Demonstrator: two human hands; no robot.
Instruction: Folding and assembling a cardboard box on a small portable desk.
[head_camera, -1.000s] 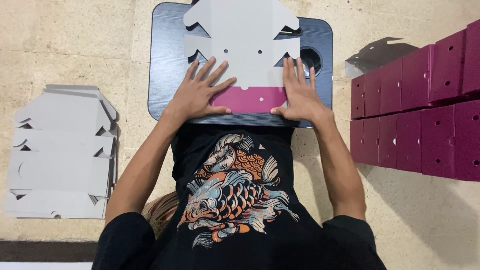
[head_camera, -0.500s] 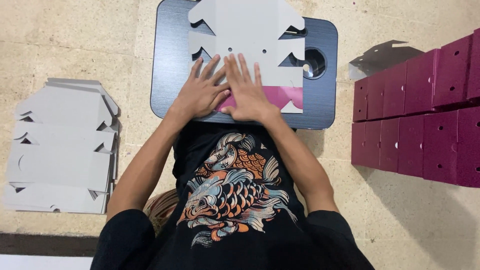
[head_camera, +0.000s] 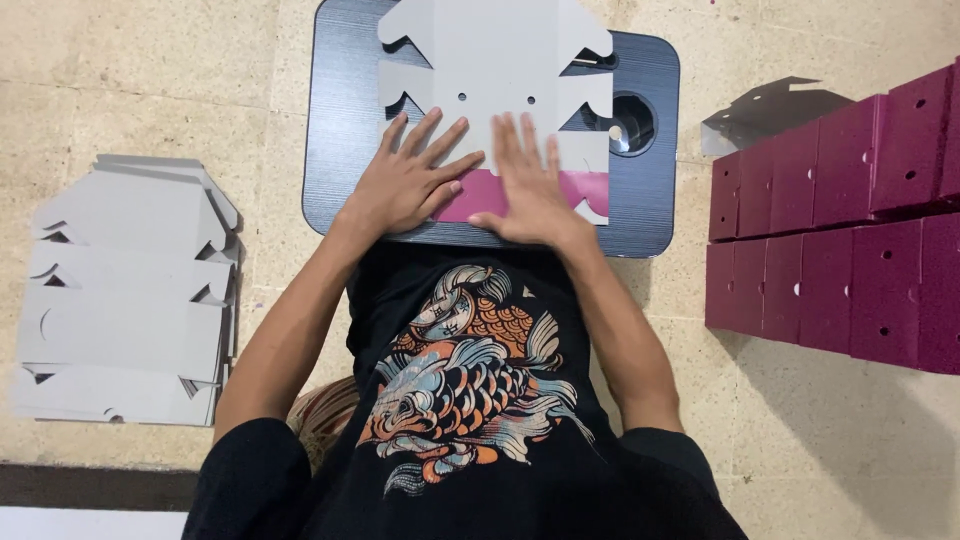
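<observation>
A flat die-cut cardboard box blank (head_camera: 495, 70), grey side up, lies on a dark lap table (head_camera: 345, 110). Its near flap (head_camera: 590, 186) is folded over and shows magenta. My left hand (head_camera: 405, 180) lies flat, fingers spread, on the left part of that flap. Beside it my right hand (head_camera: 530, 185) presses palm-down on the middle of the flap. The two hands nearly touch. Neither hand grips anything.
A stack of grey flat box blanks (head_camera: 125, 290) lies on the stone floor at the left. Rows of assembled magenta boxes (head_camera: 850, 230) stand at the right, with one loose grey blank (head_camera: 765, 105) behind them. The table has a round cup hole (head_camera: 630, 122).
My right hand has slid left along the folded magenta flap, from its right end to the middle beside my left hand. My left hand has stayed about where it was.
</observation>
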